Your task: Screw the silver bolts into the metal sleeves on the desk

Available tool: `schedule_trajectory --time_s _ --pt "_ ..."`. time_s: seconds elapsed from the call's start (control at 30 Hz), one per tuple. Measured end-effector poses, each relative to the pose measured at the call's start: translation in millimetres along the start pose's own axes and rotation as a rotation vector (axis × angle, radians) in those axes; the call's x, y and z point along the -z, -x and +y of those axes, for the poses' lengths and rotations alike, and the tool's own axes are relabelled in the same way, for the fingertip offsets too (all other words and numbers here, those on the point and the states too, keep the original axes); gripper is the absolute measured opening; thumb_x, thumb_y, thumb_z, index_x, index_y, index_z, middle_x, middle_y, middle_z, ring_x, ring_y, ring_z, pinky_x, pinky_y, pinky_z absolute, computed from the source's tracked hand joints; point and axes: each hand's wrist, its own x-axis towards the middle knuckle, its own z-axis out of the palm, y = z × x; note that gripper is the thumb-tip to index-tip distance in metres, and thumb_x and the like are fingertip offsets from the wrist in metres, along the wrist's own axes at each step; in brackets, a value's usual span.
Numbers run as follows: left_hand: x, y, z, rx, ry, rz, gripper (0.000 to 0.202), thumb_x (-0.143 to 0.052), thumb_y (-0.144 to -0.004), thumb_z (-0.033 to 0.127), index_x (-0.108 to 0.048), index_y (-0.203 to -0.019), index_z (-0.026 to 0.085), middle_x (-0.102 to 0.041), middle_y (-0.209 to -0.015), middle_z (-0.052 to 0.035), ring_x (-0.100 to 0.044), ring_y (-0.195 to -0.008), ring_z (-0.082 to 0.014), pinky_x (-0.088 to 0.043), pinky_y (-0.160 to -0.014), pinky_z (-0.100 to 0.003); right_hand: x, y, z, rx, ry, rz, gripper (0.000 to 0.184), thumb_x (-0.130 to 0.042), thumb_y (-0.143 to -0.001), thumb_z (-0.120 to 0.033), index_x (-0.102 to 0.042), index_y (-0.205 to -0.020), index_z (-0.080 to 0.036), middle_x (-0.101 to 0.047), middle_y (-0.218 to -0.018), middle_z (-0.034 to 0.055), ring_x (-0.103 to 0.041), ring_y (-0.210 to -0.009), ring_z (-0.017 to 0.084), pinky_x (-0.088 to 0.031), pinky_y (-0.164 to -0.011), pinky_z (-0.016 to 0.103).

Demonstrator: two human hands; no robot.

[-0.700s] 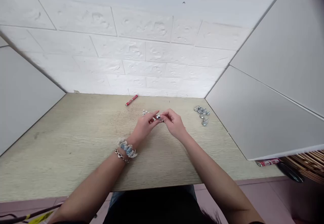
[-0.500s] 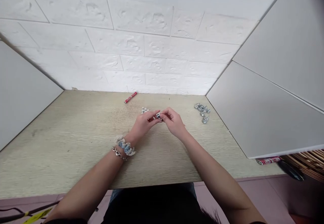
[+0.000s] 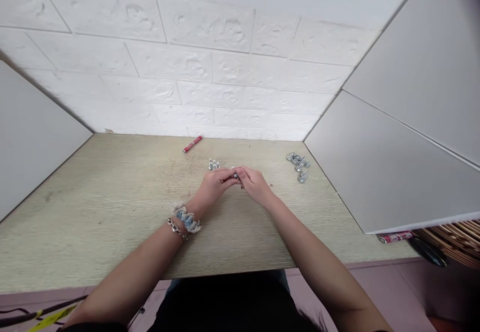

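My left hand (image 3: pixel 217 183) is closed, its fingertips pinching a small shiny metal bolt (image 3: pixel 236 175) over the middle of the table. From the other side my right hand (image 3: pixel 255 184) closes on the same bolt, thumb and fingers wrapped about it. Most of the bolt is hidden by the fingers, so its full shape does not show. Just behind my left hand stands a small cluster of silver bolts (image 3: pixel 213 164), partly covered by that hand. Off to the right lies a loose pile of silver bolts with round, washer-like bases (image 3: pixel 299 161).
A red marker-like tube (image 3: pixel 192 144) lies near the white brick-patterned wall (image 3: pixel 210 92). Grey panels (image 3: pixel 405 157) flank the wooden table (image 3: pixel 112 222). At the right edge are another red tube (image 3: pixel 396 237), a dark oval object (image 3: pixel 428 252) and a woven basket (image 3: pixel 455 239).
My right hand has turned and closed further over the bolt, its fingers now lower and covering more of it. My left hand stays nearly in place, fingers slightly lower.
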Motion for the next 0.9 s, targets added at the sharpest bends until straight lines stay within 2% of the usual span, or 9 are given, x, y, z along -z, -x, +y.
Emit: schedule_trajectory --time_s 0.1,0.23,0.43,0.67,0.9 --pt "-0.5 -2.4 2.0 0.123 0.08 -0.03 0.021 -0.059 -0.076 0.03 -0.068 -0.093 0.022 -0.063 -0.068 0.0012 -0.054 -0.061 -0.0106 -0.04 -0.062 -0.021 -1.0 -0.5 1.0 -0.022 -0.034 0.007 0.041 -0.028 -0.087 -0.048 -0.05 -0.072 -0.017 -0.048 -0.057 -0.0013 -0.046 -0.056 0.01 -0.035 -0.056 0.022" --pt "-0.2 -5.3 1.5 0.26 0.291 -0.052 0.027 -0.061 -0.071 0.029 -0.067 -0.096 0.022 -0.063 -0.066 0.0022 -0.053 -0.062 -0.0109 -0.04 -0.061 -0.021 -3.4 -1.3 0.2 -0.017 -0.063 0.015 0.04 -0.029 -0.088 -0.047 -0.05 -0.071 -0.017 -0.049 -0.058 -0.0012 -0.046 -0.056 0.01 -0.035 -0.055 0.022" --pt "1.6 -8.2 5.1 0.393 0.532 -0.052 0.037 -0.067 -0.062 0.027 -0.067 -0.097 0.017 -0.057 -0.055 0.003 -0.046 -0.053 -0.0087 -0.039 -0.057 -0.022 -4.3 -0.4 -4.3 0.026 -0.093 0.018 0.039 -0.028 -0.088 -0.046 -0.048 -0.07 -0.018 -0.051 -0.059 -0.0011 -0.046 -0.056 0.01 -0.036 -0.056 0.022" --pt "0.8 -8.3 5.9 0.423 0.61 -0.031 0.041 -0.067 -0.062 0.027 -0.065 -0.101 0.015 -0.055 -0.053 0.0034 -0.044 -0.052 -0.0077 -0.04 -0.055 -0.022 -5.0 1.0 -4.8 0.015 -0.177 0.001 0.031 -0.031 -0.088 -0.045 -0.04 -0.072 -0.019 -0.049 -0.058 -0.0026 -0.046 -0.054 0.009 -0.037 -0.055 0.022" --pt "6.8 -5.6 12.3 0.399 0.567 -0.057 0.041 -0.063 -0.068 0.034 -0.063 -0.105 0.015 -0.059 -0.064 0.0004 -0.047 -0.058 -0.0089 -0.042 -0.06 -0.024 -1.2 3.7 -6.3 0.039 -0.165 -0.003 0.025 -0.035 -0.087 -0.041 -0.042 -0.078 -0.019 -0.054 -0.066 -0.001 -0.047 -0.057 0.009 -0.039 -0.057 0.023"
